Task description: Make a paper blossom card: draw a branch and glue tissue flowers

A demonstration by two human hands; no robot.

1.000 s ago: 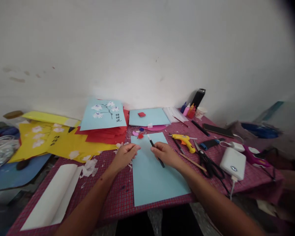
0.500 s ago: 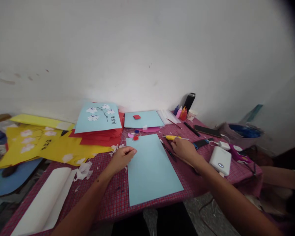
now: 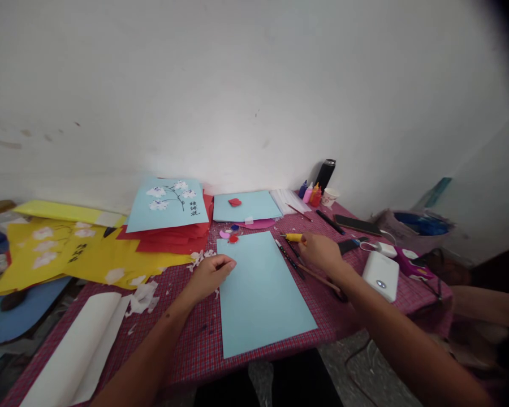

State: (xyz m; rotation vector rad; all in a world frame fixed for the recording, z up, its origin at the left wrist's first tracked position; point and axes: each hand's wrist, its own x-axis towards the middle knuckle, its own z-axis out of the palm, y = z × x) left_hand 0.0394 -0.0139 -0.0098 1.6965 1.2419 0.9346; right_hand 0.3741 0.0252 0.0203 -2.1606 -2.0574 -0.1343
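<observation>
A pale blue sheet of paper [image 3: 263, 299] lies flat in front of me on the checked cloth. My left hand [image 3: 212, 274] hovers at the sheet's left edge, fingers curled together, with nothing showing between them. Beyond the sheet's upper right corner, my right hand [image 3: 321, 251] has its fingers closed at the right end of a yellow tool with a dark tip [image 3: 294, 237]; the hand hides the rest of it. Below that hand lie a black pen [image 3: 289, 258] and a thin wooden stick [image 3: 320, 278]. Red and blue paint caps [image 3: 233, 239] sit at the sheet's top edge.
A flower picture on blue paper [image 3: 167, 203] tops a red paper stack [image 3: 173, 243]. Yellow paper [image 3: 97, 260] and a white roll [image 3: 74, 345] are leftward. Paint bottles [image 3: 311, 194], a black flask [image 3: 326, 174], a paper cup [image 3: 330, 196] and a white power bank [image 3: 380, 276] stand rightward.
My right hand has shifted slightly up and right, over the yellow tool's right end, uncovering more of the wooden stick. My left hand has barely moved.
</observation>
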